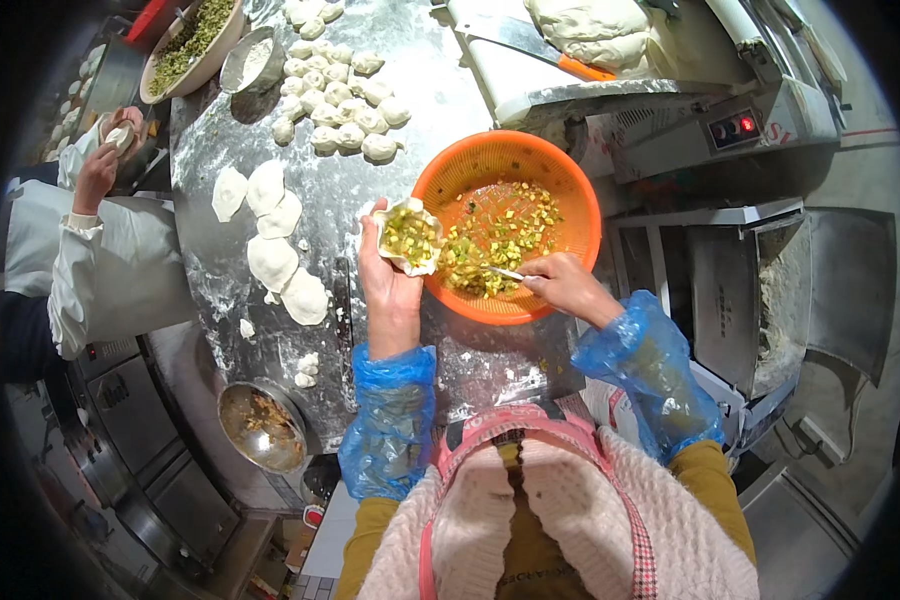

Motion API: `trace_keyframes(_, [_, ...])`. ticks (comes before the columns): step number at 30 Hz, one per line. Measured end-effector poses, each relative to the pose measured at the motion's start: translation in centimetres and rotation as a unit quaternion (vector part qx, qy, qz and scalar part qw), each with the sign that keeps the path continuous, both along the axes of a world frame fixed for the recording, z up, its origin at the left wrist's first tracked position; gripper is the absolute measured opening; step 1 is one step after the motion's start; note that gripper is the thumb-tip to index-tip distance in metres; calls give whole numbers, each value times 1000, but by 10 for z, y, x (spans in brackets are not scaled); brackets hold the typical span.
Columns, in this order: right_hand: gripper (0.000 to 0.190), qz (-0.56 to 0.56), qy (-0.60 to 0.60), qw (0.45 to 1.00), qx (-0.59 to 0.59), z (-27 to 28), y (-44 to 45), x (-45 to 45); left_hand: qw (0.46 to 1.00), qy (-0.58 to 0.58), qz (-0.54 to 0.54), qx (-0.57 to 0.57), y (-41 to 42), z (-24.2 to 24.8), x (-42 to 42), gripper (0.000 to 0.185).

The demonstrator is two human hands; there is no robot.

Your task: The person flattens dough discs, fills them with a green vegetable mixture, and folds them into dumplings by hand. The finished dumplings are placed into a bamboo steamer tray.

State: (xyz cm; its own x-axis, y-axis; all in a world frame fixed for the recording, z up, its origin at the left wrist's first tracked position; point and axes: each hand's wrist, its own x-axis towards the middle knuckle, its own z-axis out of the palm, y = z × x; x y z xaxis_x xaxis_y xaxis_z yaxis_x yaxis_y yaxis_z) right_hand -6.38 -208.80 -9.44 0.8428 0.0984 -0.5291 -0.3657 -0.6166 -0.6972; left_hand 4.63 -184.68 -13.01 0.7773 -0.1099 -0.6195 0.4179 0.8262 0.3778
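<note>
My left hand (388, 289) holds a cupped dough wrapper (382, 262) with chopped green and yellow filling (411, 232) in it, at the left rim of an orange plastic basket (586, 202). In my right hand (566, 285) is the handle of a metal utensil (504, 273), whose far end rests in the diced filling (495, 244) inside the basket. Its tip is partly hidden by filling. Several flat dough wrappers (272, 262) lie on the floured metal table to the left of my left hand, some overlapping.
Dough balls (337, 94) sit at the table's far side, near a metal bowl of flour (253, 61) and a tub of green filling (195, 49). A knife with an orange handle (585, 69) lies beside a large dough mass (600, 30). A co-worker's hands (105, 161) hold dough at left.
</note>
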Motion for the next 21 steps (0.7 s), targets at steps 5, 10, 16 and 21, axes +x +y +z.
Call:
trace_keyframes(5, [23, -85, -168, 982, -3, 52, 4, -10, 990, 49, -23, -127, -20, -18, -2, 31])
trace_keyframes(10, [38, -91, -366, 907, -189, 33, 28, -30, 981, 53, -88, -165, -71, -24, -25, 34])
trace_keyframes(16, [42, -105, -400, 887, -205, -5, 47, -45, 987, 98, -79, -101, -73, -13, -28, 40])
trace_keyframes(21, [24, -193, -313, 930, -19, 26, 46, -44, 992, 69, -63, -90, -59, -14, -28, 40])
